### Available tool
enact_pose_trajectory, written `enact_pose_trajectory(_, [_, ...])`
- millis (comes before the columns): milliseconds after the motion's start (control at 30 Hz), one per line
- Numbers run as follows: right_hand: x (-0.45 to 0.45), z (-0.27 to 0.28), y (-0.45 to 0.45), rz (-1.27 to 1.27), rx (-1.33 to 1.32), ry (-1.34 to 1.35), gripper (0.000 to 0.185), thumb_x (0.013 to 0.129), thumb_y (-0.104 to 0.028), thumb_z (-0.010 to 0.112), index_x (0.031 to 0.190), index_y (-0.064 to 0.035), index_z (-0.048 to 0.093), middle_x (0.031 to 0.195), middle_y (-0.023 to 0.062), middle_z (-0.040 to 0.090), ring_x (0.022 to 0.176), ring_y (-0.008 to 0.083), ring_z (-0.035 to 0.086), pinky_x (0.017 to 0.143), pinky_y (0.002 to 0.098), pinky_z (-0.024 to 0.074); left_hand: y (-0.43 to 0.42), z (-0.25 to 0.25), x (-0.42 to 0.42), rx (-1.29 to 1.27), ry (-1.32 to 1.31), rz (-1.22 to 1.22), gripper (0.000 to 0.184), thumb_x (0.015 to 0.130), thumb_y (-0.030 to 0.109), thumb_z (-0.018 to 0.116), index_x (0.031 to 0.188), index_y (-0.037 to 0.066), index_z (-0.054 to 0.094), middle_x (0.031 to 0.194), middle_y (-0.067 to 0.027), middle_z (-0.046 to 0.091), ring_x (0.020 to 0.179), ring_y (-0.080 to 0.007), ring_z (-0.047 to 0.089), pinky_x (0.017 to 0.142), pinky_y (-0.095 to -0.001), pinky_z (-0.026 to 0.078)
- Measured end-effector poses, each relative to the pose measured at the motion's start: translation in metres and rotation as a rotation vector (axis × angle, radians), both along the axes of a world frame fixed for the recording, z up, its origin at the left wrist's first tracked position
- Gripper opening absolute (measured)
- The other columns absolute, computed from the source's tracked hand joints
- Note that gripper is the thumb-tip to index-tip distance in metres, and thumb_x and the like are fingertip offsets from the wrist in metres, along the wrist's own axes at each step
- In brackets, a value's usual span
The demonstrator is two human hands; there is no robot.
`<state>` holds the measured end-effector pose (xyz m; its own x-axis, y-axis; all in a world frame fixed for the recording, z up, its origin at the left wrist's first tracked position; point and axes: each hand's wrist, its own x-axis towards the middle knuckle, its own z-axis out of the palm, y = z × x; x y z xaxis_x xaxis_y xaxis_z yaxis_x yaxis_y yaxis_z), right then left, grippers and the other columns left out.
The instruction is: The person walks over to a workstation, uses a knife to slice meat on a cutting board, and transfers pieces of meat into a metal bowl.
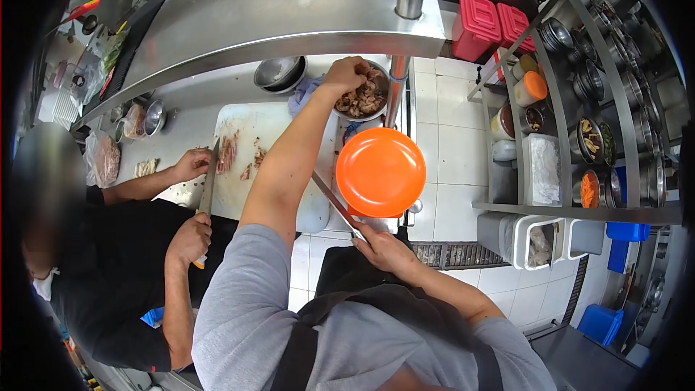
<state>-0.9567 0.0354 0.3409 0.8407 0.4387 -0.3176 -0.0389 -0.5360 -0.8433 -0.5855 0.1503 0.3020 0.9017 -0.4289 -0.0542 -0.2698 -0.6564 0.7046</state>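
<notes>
My left hand reaches forward over a metal bowl of chopped, browned meat pieces. Its fingers are curled at the bowl's far left side, and what they hold is hidden. Low in front of my body, my right hand is closed on a knife, whose long blade slants up and left. Just above that hand lies an orange plate. Left of the bowl, a white cutting board carries strips of sliced meat and small scraps.
At my left a co-worker in black holds a yellow-handled knife upon the board. A steel shelf overhangs the counter, with a post beside the bowl. Dark bowls stand behind the board. A loaded rack is at right.
</notes>
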Motion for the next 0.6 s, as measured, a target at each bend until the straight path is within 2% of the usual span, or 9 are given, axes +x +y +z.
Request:
enact_pose_trajectory(33, [-0.001, -0.002, 0.001, 0.007, 0.001, -0.005, 0.05, 0.1, -0.026, 0.048, 0.145, -0.009, 0.035, 0.085, 0.0315, 0.064, 0.086, 0.0473, 0.062, 0.08, 0.0551, 0.0466, 0.005, 0.009, -0.006, 0.001, -0.005, 0.007, 0.038, 0.074, 0.008, 0.075, 0.112, 0.004, 0.067, 0.108, -0.0105, 0.07, 0.101, -0.0208, 0.066, 0.091, -0.0313, 0.051])
enact_pose_trajectory(100, [-0.002, -0.004, 0.002, -0.008, -0.007, 0.001, 0.05, 0.099, -0.028, 0.048, 0.144, -0.0076, 0.037, 0.086, 0.0318, 0.064, 0.087, 0.0479, 0.062, 0.082, 0.0548, 0.0464, 0.02, 0.021, -0.018, -0.176, 0.19, 0.137, 0.037, 0.079, 0.011, 0.074, 0.114, 0.003, 0.066, 0.109, -0.0083, 0.07, 0.102, -0.0197, 0.066, 0.093, -0.0312, 0.05])
enact_pose_trajectory(133, [-0.001, 0.0, 0.003, -0.008, -0.016, 0.052, 0.049, 0.099, -0.03, 0.048, 0.142, -0.0066, 0.04, 0.088, 0.0322, 0.064, 0.09, 0.0482, 0.062, 0.084, 0.0545, 0.0464, 0.027, 0.018, -0.019, -0.189, 0.138, 0.14, 0.036, 0.082, 0.012, 0.074, 0.115, 0.002, 0.066, 0.107, -0.0064, 0.07, 0.099, -0.0169, 0.065, 0.086, -0.0309, 0.051])
enact_pose_trajectory(167, [-0.002, -0.001, 0.004, 0.001, -0.017, 0.046, 0.049, 0.099, -0.03, 0.048, 0.142, -0.0066, 0.04, 0.088, 0.0322, 0.064, 0.09, 0.0482, 0.062, 0.084, 0.0545, 0.0464, 0.033, 0.018, -0.021, -0.191, 0.132, 0.148, 0.036, 0.082, 0.012, 0.074, 0.115, 0.002, 0.066, 0.107, -0.0064, 0.07, 0.099, -0.0169, 0.065, 0.086, -0.0309, 0.051])
enact_pose_trajectory(233, [-0.004, -0.001, 0.007, -0.025, -0.019, 0.038, 0.048, 0.1, -0.031, 0.047, 0.141, -0.0057, 0.041, 0.095, 0.0328, 0.064, 0.097, 0.0476, 0.061, 0.088, 0.0533, 0.0463, 0.043, 0.03, -0.038, -0.381, 0.384, 0.265, 0.037, 0.081, 0.016, 0.075, 0.115, 0.003, 0.067, 0.104, -0.0073, 0.071, 0.096, -0.0164, 0.066, 0.085, -0.0307, 0.05])
enact_pose_trajectory(267, [-0.004, 0.0, 0.007, -0.025, -0.017, 0.066, 0.048, 0.1, -0.031, 0.047, 0.14, -0.0055, 0.042, 0.104, 0.0325, 0.064, 0.104, 0.0469, 0.059, 0.092, 0.052, 0.0454, 0.05, 0.033, -0.044, -0.494, 0.462, 0.252, 0.04, 0.083, 0.016, 0.074, 0.118, 0.0, 0.064, 0.102, -0.0062, 0.07, 0.092, -0.0139, 0.063, 0.077, -0.0283, 0.046])
enact_pose_trajectory(400, [-0.007, 0.004, 0.01, -0.044, -0.039, 0.045, 0.048, 0.1, -0.032, 0.047, 0.14, -0.0064, 0.042, 0.112, 0.0305, 0.062, 0.109, 0.0463, 0.057, 0.096, 0.0503, 0.0444, 0.075, 0.037, -0.069, -0.758, 0.565, 0.241, 0.036, 0.087, 0.014, 0.071, 0.118, -0.001, 0.06, 0.099, -0.0053, 0.067, 0.09, -0.0133, 0.062, 0.073, -0.0262, 0.042])
enact_pose_trajectory(567, [-0.006, 0.012, 0.014, -0.041, -0.085, 0.149, 0.05, 0.099, -0.032, 0.048, 0.142, -0.007, 0.041, 0.113, 0.0294, 0.063, 0.11, 0.0458, 0.057, 0.096, 0.0497, 0.0443, 0.116, 0.043, -0.117, -0.772, 0.46, 0.261, 0.032, 0.084, 0.012, 0.074, 0.111, -0.001, 0.062, 0.097, -0.0048, 0.067, 0.089, -0.0132, 0.062, 0.075, -0.0263, 0.044])
enact_pose_trajectory(600, [-0.007, 0.013, 0.014, -0.049, -0.082, 0.15, 0.05, 0.099, -0.032, 0.048, 0.142, -0.0069, 0.041, 0.113, 0.0294, 0.063, 0.111, 0.0457, 0.057, 0.096, 0.0496, 0.0443, 0.123, 0.044, -0.132, -0.699, 0.327, 0.323, 0.031, 0.083, 0.009, 0.074, 0.109, -0.002, 0.063, 0.096, -0.0047, 0.067, 0.089, -0.0138, 0.063, 0.074, -0.0261, 0.045])
